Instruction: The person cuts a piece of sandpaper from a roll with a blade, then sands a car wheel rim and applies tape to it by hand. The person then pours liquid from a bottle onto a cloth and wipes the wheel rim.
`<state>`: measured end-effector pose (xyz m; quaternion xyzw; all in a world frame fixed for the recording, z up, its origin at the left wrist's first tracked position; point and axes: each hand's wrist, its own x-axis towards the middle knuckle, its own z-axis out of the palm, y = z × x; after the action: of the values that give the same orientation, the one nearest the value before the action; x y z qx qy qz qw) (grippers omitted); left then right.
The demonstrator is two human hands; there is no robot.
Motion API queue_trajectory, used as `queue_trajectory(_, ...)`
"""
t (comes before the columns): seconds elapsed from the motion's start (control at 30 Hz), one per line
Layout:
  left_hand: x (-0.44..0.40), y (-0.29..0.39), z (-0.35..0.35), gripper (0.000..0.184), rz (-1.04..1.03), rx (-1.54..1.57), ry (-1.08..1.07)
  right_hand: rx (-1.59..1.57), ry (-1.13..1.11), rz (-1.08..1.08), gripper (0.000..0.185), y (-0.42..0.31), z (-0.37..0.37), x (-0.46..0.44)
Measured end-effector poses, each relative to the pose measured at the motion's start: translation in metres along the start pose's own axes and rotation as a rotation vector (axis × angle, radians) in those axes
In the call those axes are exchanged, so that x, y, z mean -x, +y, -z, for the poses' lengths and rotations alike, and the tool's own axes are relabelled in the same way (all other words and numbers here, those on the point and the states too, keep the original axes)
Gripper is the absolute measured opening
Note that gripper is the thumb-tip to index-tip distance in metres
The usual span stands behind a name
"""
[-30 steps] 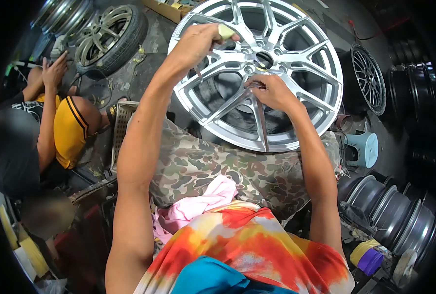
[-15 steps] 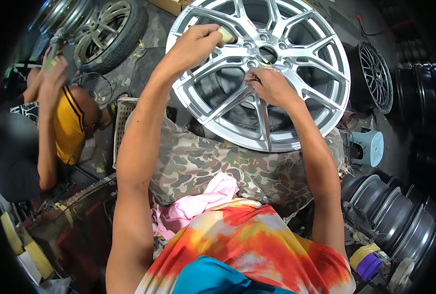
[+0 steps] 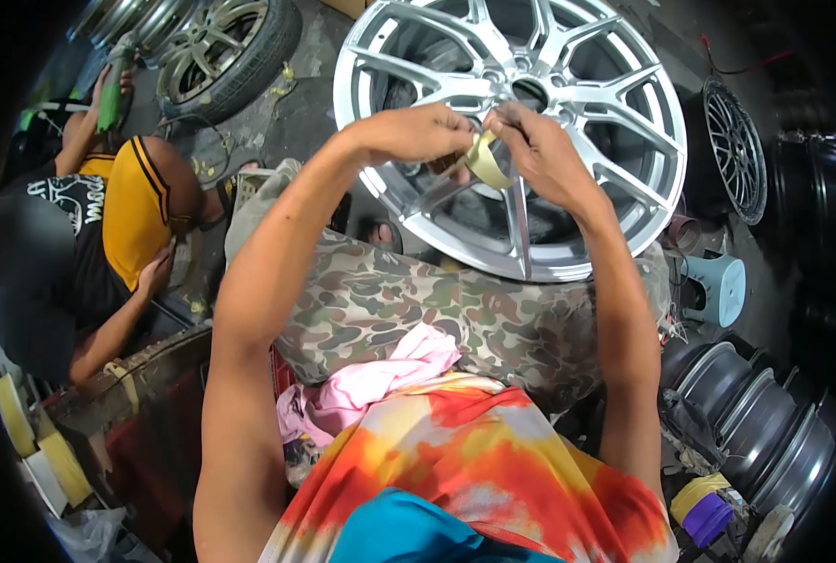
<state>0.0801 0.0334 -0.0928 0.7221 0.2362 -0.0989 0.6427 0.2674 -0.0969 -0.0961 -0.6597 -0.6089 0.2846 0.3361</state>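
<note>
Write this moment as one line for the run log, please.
left hand: holding yellow tape | right hand: fingers at the tape, grip unclear | silver wheel rim: beneath both hands

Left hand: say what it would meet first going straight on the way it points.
Past the yellow tape at its fingertips, the left hand would likely meet the right hand first, though depth is unclear.

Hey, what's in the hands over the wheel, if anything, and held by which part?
Yellow tape: the left hand is at its left side, the right hand at its upper end, seemingly pinching it. Exact contact is hidden.
</note>
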Motion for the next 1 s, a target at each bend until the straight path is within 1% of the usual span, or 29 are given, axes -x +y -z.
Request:
queue_trajectory(0.03,0.003,0.000,-0.001,0.027,0.044,0.015,0.019,-0.040,0.040,0.090,0.024,0.001,-0.003,0.001)
queue_trajectory(0.07,0.008,0.001,0.000,0.028,0.087,0.028,0.043,-0.039,0.029,0.094,0.022,-0.003,-0.003,0.004)
queue_trajectory(0.13,0.030,0.010,0.000,0.029,0.099,0.009,0.038,-0.062,0.013,0.110,0.023,-0.009,-0.006,0.007)
queue_trajectory(0.17,0.046,0.019,-0.004,0.029,0.062,0.010,0.132,-0.071,0.009,0.114,0.023,-0.015,-0.008,0.009)
queue_trajectory(0.2,0.058,0.026,-0.006,0.029,0.025,0.008,0.221,-0.152,0.002,0.144,0.023,-0.019,-0.009,0.012)
queue_trajectory(0.23,0.070,0.032,-0.004,0.029,0.031,0.005,0.221,-0.232,-0.004,0.172,0.023,-0.025,-0.010,0.015)
queue_trajectory(0.3,0.093,0.034,0.001,0.029,-0.105,-0.150,0.297,-0.276,0.014,0.184,0.024,-0.033,-0.009,0.022)
queue_trajectory(0.33,0.098,0.028,0.007,0.032,-0.143,-0.159,0.367,-0.313,0.032,0.199,0.024,-0.034,-0.009,0.025)
queue_trajectory(0.37,0.104,0.026,0.011,0.034,-0.168,-0.114,0.454,-0.307,0.116,0.234,0.024,-0.030,-0.010,0.026)
queue_trajectory(0.4,0.111,0.026,0.015,0.036,-0.195,-0.070,0.541,-0.307,0.119,0.236,0.024,-0.029,-0.004,0.028)
queue_trajectory(0.43,0.110,0.024,0.017,0.040,-0.312,-0.022,0.536,-0.237,0.138,0.126,0.024,-0.020,0.006,0.031)
queue_trajectory(0.47,0.112,0.011,0.026,0.041,-0.476,0.159,0.623,-0.172,0.155,0.014,0.024,-0.020,0.015,0.035)
queue_trajectory(0.5,0.118,0.005,0.046,0.039,-0.568,0.257,0.545,-0.182,0.252,0.075,0.023,-0.008,0.017,0.033)
queue_trajectory(0.53,0.121,0.015,0.053,0.038,-0.657,0.358,0.459,-0.190,0.278,0.073,0.023,-0.009,0.027,0.035)
queue_trajectory(0.6,0.127,0.024,0.048,0.031,-0.464,0.272,0.952,-0.210,0.351,0.088,0.022,-0.002,0.041,0.040)
queue_trajectory(0.63,0.130,0.027,0.052,0.027,-0.527,0.265,1.001,-0.226,0.352,0.045,0.021,-0.002,0.050,0.046)
queue_trajectory(0.67,0.131,0.030,0.052,0.034,-0.518,0.241,0.971,-0.194,0.394,0.064,0.027,0.007,0.057,0.051)
queue_trajectory(0.7,0.135,0.019,0.068,0.032,-0.621,0.196,0.986,-0.187,0.441,0.116,0.026,0.009,0.061,0.056)
queue_trajectory(0.73,0.144,0.018,0.065,0.035,-0.672,0.233,0.930,-0.173,0.493,0.167,0.026,0.012,0.068,0.061)
queue_trajectory(0.77,0.157,0.003,0.086,0.038,-0.710,0.363,0.720,-0.140,0.513,0.164,0.024,0.024,0.075,0.068)
queue_trajectory(0.8,0.152,-0.035,0.137,0.035,-0.898,0.669,-0.112,-0.372,0.569,0.019,0.016,0.012,0.077,0.076)
queue_trajectory(0.83,0.168,-0.012,0.075,0.035,-0.805,0.450,0.651,-0.353,0.609,0.026,0.017,0.014,0.084,0.089)
queue_trajectory(0.87,0.172,-0.015,0.050,0.036,-0.840,0.505,0.636,-0.343,0.640,0.040,0.018,0.016,0.088,0.098)
queue_trajectory(0.9,0.174,-0.029,0.032,0.038,-0.867,0.561,0.636,-0.405,0.723,0.063,0.016,0.004,0.089,0.104)
queue_trajectory(0.93,0.174,-0.031,0.006,0.038,-0.828,0.604,0.717,-0.377,0.744,-0.010,0.017,0.013,0.095,0.114)
queue_trajectory(0.97,0.177,-0.036,-0.012,0.037,-0.790,0.639,0.813,-0.355,0.790,0.039,0.019,0.019,0.094,0.123)
queue_trajectory(1.0,0.184,-0.057,-0.013,0.034,-0.710,0.605,0.949,-0.340,0.829,0.096,0.021,0.022,0.090,0.128)
